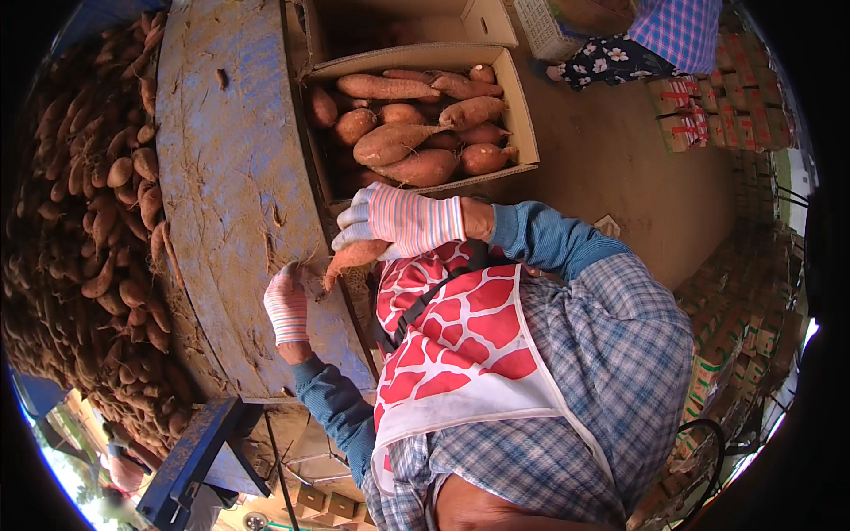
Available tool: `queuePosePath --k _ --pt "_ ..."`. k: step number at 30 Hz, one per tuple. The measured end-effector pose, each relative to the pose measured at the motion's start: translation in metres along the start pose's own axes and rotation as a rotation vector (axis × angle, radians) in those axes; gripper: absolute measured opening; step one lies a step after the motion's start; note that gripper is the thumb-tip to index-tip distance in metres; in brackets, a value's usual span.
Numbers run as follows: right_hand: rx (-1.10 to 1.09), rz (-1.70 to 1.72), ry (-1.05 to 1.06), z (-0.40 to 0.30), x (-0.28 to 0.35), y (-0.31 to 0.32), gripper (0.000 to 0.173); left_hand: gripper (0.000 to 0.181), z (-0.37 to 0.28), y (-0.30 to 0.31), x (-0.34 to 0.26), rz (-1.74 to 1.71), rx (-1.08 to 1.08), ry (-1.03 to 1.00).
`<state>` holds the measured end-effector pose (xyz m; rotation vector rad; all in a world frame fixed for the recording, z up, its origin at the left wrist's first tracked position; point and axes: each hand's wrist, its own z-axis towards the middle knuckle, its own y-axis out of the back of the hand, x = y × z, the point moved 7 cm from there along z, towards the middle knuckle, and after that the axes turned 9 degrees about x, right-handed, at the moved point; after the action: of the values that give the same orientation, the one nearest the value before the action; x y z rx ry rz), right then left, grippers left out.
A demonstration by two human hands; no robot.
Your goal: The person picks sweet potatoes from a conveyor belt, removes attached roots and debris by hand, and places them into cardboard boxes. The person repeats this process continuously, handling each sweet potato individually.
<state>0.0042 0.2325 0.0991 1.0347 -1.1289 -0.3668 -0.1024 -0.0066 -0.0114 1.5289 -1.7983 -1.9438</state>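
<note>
My right hand (408, 219), in a striped knitted glove with pale coated fingers, grips a sweet potato (357, 257). The root's thin, hairy end points toward my left hand (288, 306). That hand wears a matching glove and hovers over the edge of a worn blue sorting table (232, 166), close to the root's tip. Its fingers are blurred and partly hidden, so I cannot tell whether they touch the tip or pinch rootlets. Just beyond my right hand stands an open cardboard box (521, 113) with several large sweet potatoes (398, 143) in it.
A large heap of sweet potatoes (93, 219) lies along the table's far side. Another open box (412, 23) adjoins the filled one. A person in floral trousers (601, 63) is near a white crate (548, 33). Stacked cartons (730, 99) line the right. A blue metal frame (192, 458) juts out below.
</note>
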Motion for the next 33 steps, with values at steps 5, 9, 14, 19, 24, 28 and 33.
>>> queuePosePath --k 5,9,14,19,24,28,33 --pt "-0.551 1.007 -0.675 -0.114 -0.113 0.005 0.069 0.025 -0.031 0.050 0.031 -0.476 -0.475 0.297" --pt "-1.135 1.833 -0.644 -0.196 -0.176 -0.037 0.060 0.034 -0.025 0.061 -0.003 -0.062 -0.625 0.394" --pt "-1.057 2.180 -0.507 -0.190 -0.163 -0.032 0.054 0.036 -0.022 0.011 0.025 -0.467 -0.528 0.401" --pt "-0.961 2.186 -0.558 -0.132 -0.159 -0.045 0.051 0.031 0.015 0.007 -0.069 -0.490 -0.569 0.210" --pt "-0.404 1.503 -0.534 -0.022 -0.138 -0.033 0.052 0.042 0.052 0.006 -0.145 -0.530 -0.317 -0.008" --pt "-0.176 0.832 -0.434 0.068 -0.104 -0.009 0.063 0.042 0.046 0.017 -0.112 -0.465 -0.499 0.084" --pt "-0.037 0.286 -0.262 0.157 -0.087 -0.010 0.075 0.041 0.005 0.060 -0.036 -0.364 -0.680 0.292"
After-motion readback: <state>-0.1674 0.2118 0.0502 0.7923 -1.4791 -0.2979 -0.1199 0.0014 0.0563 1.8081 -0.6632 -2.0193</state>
